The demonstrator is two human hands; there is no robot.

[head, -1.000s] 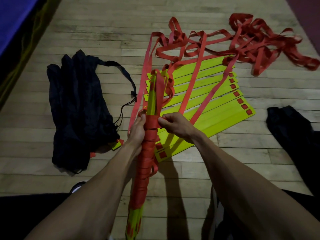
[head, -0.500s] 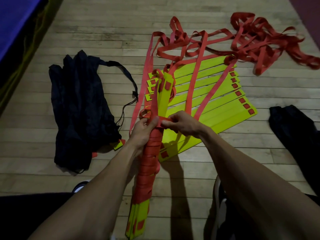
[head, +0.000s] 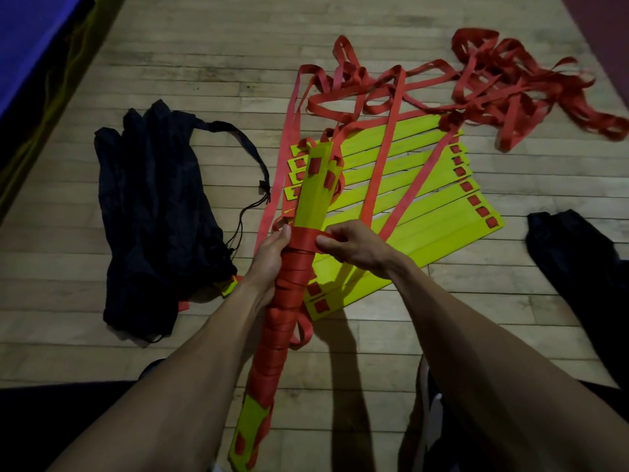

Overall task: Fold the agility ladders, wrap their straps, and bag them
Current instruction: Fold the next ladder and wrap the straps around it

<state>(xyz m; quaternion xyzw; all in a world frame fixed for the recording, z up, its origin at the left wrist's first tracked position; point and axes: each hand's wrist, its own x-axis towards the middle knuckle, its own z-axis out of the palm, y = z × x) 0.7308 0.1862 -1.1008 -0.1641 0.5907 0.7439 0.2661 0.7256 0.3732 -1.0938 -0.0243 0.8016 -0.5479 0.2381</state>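
Your forearms are bare from the near edge of the view to the wrists, with no sleeves showing. Your left hand (head: 272, 253) and right hand (head: 357, 248) wear no gloves, rings or watch. Dark trousers (head: 51, 413) cover your legs at the near left and right, and a dark shoe with a white stripe (head: 429, 413) shows near right.

Dim indoor shot, light strongest on the middle of the wood floor (head: 211, 80), falling off to near black at the corners. Forearms throw long dark shadows toward the camera. Neon rungs (head: 401, 212) stay vivid. Black bag (head: 149, 212) loses detail. Wide-angle bending at the edges; slight softness, no glare.
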